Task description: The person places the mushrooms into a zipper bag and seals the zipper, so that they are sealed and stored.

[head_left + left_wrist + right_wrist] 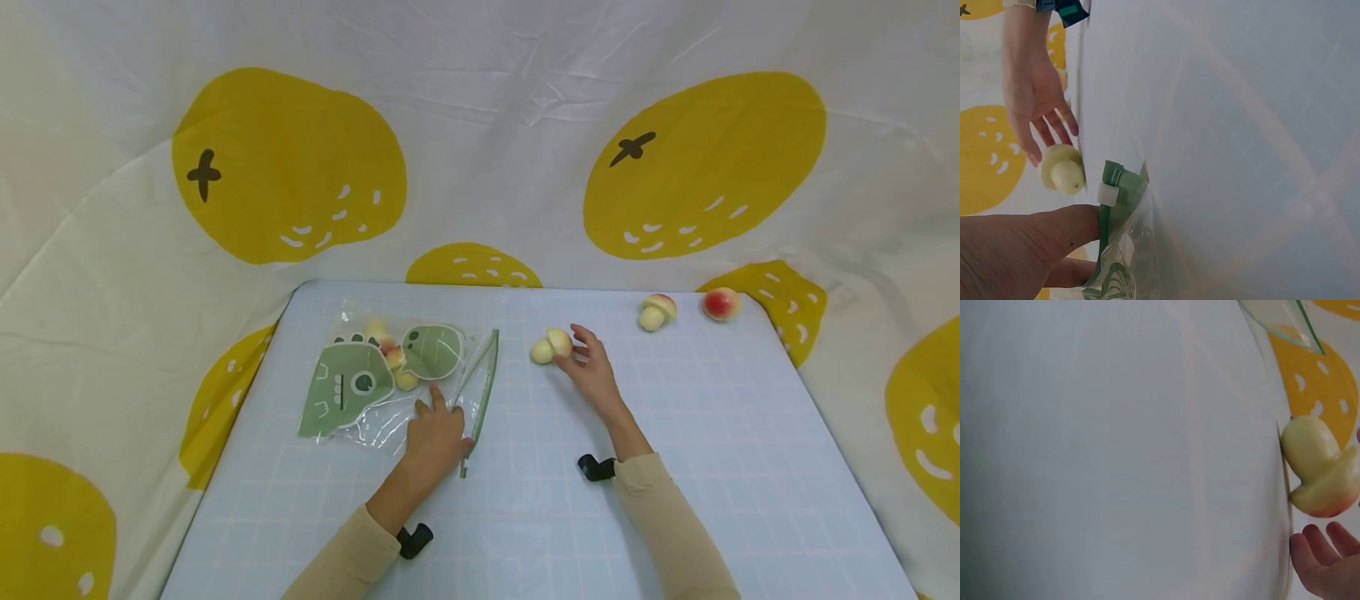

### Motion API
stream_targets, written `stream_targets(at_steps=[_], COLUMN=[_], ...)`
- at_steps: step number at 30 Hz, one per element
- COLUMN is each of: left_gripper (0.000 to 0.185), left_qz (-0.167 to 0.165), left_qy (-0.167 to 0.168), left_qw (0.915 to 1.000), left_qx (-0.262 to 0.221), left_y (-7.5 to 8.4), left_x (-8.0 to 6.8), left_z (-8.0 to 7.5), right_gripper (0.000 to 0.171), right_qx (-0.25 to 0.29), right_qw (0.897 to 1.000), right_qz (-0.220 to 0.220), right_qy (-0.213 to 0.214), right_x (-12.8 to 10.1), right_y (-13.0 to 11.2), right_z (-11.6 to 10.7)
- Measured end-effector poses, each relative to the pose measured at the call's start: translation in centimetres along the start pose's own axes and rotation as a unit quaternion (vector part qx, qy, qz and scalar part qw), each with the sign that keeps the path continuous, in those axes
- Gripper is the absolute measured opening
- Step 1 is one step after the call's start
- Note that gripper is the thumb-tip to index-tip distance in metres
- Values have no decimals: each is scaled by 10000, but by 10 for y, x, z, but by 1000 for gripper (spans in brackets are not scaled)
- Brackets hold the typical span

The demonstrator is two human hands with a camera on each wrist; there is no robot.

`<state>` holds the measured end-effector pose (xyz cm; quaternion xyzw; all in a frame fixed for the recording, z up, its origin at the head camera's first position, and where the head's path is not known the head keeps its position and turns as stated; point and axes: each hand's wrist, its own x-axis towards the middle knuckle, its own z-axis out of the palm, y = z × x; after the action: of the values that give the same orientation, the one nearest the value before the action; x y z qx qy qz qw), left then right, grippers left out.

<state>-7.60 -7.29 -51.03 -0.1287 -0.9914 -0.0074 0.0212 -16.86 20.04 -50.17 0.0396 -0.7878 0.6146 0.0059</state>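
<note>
My left hand [435,433] lies over the open side of a clear zip bag [375,417] printed with green dinosaur shapes. Its fingers reach forward over the plastic, and the thumb touches the green zip strip [1105,215], which carries a white slider [1108,195]. Several yellow and red toy pieces [406,379] show inside the bag. To the right, my right hand [596,375] is at a pale yellow toy mushroom [542,350], thumb and fingers spread beside its cap. In the right wrist view, a gap shows between the lower fingertips [1300,547] and this mushroom.
A second toy mushroom [657,312] with a reddish cap lies at the back right of the table [525,533]. Beside it, near the corner, is a round red and yellow toy [722,304]. A white cloth [495,167] with yellow fruit prints hangs behind.
</note>
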Motion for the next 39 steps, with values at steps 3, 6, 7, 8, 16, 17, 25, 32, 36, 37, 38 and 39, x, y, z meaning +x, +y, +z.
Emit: stream_targets(at_steps=[3, 6, 7, 8, 16, 17, 25, 32, 36, 37, 38, 39], left_gripper=[56, 56, 56, 56, 56, 56, 56, 55, 55, 55, 55, 56], left_qz=[-9, -22, -32, -47, -80, -86, -106, -77, -124, -135, -147, -156], left_qy=[-15, -54, -64, -88, -173, -180, -139, -141, -245, -278, -308, -326], left_qw=[10000, 10000, 10000, 9999, 9996, 9996, 9996, 9996, 9993, 9992, 9991, 9990], left_qx=[-5, -36, -59, -79, -190, -219, -240, -251, -269, -260, -256, -247], left_y=[-1, -2, -1, -1, 0, 0, 0, -1, -2, -2, -2, -2], left_x=[0, -1, -1, -1, 1, 1, 2, 1, 1, 1, 1, 2], left_z=[-1, -1, -2, -2, -4, -3, -1, 0, 0, 0, -1, 0], right_gripper=[70, 69, 68, 68, 67, 67, 65, 62, 63, 63, 63, 62], right_qx=[-72, -100, -106, -96, -142, -156, -219, -170, -201, -187, -177, -169], right_qw=[9998, 9997, 9998, 9998, 9994, 9994, 9991, 9990, 9989, 9990, 9990, 9991], right_qz=[153, 186, 174, 185, 307, 292, 353, 393, 388, 373, 363, 350], right_qy=[-103, -99, -61, -50, -19, -25, 70, 119, 167, 181, 188, 187], right_x=[0, 1, 4, 7, 20, 21, 24, 26, 26, 26, 26, 26], right_y=[-4, -4, 2, 7, 31, 31, 33, 35, 36, 36, 36, 37], right_z=[2, 4, 4, 4, 3, 3, 5, 8, 10, 11, 11, 11])
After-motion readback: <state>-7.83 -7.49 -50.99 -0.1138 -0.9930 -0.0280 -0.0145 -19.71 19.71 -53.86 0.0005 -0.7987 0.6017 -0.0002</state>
